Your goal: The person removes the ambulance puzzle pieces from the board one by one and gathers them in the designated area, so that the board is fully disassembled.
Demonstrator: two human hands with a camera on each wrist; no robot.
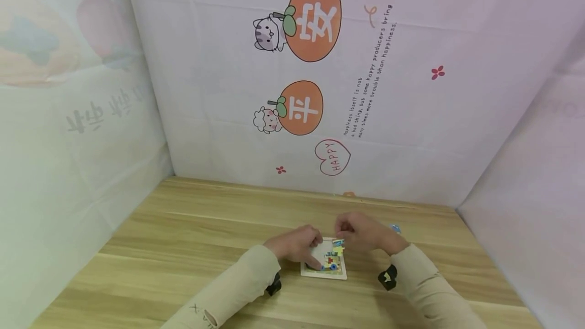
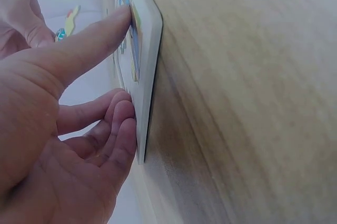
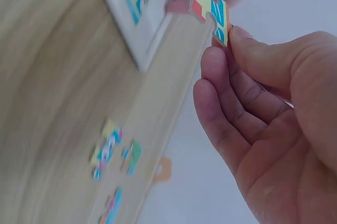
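Pinching a yellow-and-blue puzzle piece [image 3: 206, 2] by one end between thumb and fingers of the right hand [image 1: 363, 230] — lifted clear of the counter [image 1: 205, 227], near the right edge of a white-framed puzzle tray [image 1: 324, 276] lying flat between both hands. Touching the printed inside of that tray with the outstretched thumb of the left hand [image 1: 294, 244], spread from the loosely bent fingers at its side — with three loose pieces [image 3: 108, 150] on the counter, well apart.

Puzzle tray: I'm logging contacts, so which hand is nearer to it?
Left. The left hand touches the puzzle tray at its left side; the right hand hovers by its far right corner, pinching a puzzle piece.
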